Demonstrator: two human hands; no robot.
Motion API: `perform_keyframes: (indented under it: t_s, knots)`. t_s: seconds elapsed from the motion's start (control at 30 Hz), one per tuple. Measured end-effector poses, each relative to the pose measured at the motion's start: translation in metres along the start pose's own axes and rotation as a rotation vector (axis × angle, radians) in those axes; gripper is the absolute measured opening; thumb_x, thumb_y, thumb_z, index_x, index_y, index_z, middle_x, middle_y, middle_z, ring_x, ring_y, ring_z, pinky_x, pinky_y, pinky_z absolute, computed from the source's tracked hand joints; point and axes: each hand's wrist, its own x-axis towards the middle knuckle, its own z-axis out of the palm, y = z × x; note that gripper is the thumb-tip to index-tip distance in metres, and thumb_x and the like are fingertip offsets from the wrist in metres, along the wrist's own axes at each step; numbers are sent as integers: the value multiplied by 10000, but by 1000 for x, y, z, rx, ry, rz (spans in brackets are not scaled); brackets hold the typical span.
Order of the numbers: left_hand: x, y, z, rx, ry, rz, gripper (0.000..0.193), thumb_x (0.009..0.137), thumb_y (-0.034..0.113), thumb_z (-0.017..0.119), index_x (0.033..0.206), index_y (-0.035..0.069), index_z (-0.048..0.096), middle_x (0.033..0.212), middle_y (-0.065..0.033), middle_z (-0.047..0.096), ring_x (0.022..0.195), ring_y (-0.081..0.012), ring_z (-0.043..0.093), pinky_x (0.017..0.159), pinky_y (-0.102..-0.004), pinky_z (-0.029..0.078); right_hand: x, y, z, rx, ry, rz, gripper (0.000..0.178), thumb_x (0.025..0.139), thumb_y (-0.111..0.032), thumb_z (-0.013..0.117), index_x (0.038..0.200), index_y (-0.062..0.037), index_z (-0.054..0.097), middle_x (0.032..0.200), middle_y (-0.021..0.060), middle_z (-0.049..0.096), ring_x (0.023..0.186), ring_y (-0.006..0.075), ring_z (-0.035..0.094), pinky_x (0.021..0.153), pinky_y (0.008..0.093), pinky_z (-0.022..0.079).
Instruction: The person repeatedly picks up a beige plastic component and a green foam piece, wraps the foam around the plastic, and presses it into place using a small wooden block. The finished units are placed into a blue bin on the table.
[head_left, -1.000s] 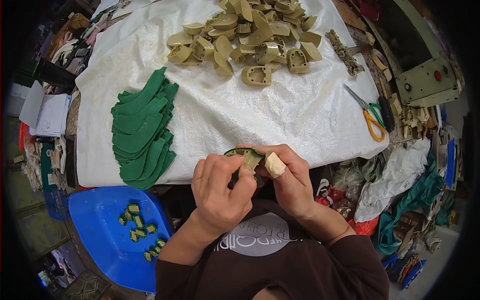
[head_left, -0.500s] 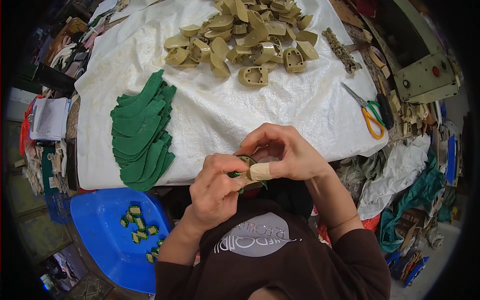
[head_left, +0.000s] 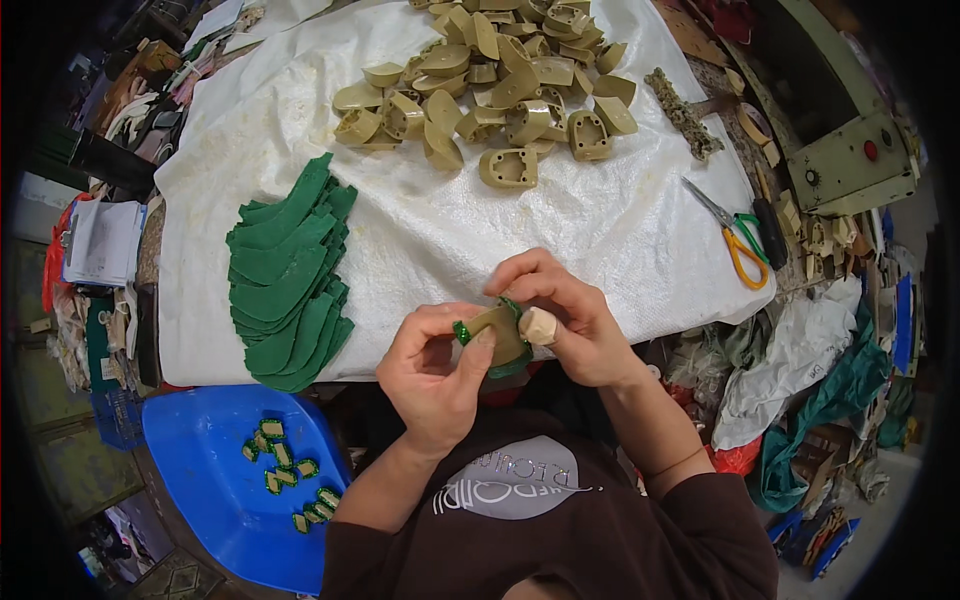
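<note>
Two bare hands are working close together just off the near edge of the cloth, with one heel between them. The left hand is clamping the heel, its thumb pressing on the tan face and its fingers curling around the left side. Green covering is showing along the heel's edges. The right hand is meeting the heel's right side, its wrapped thumb lying by the green edge and its index finger arching above the far corner; I cannot tell whether they are pinching the covering.

Green pieces are lying overlapped on the cloth's left side. Many tan heels are sitting heaped at the far side. Scissors are resting at the right edge, their orange and green handles pointing near, and a crusted stick is lying farther off. Near left, a blue bowl is holding small green-edged parts.
</note>
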Motion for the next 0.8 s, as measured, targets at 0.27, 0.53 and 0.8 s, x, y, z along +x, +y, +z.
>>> perform_keyframes:
  t_s: [0.27,0.53,0.8]
  knots:
    - [1,-3,2,45,-17,-12,147,837,28,666,912,-13,547,964,-133,609,866,-133,577,784,-253,456,-1,-2,10,-4,52,38,204,768,-24,578,967,-59,554,926,76,546,906,267,469,833,345,374]
    - [11,9,6,655,-135,356,218,812,207,735,903,40,629,1135,-155,544,1055,-207,497,849,-317,399,-4,-7,5,-373,127,-189,105,769,-135,659,803,-74,580,889,49,548,846,235,476,773,340,364]
    - [10,0,-8,394,-153,423,153,738,95,749,868,105,668,1060,-93,559,997,-282,472,850,-397,420,1,-7,-22,265,-2,157,486,806,-273,699,1197,-16,566,1131,134,604,1061,199,562,909,341,428]
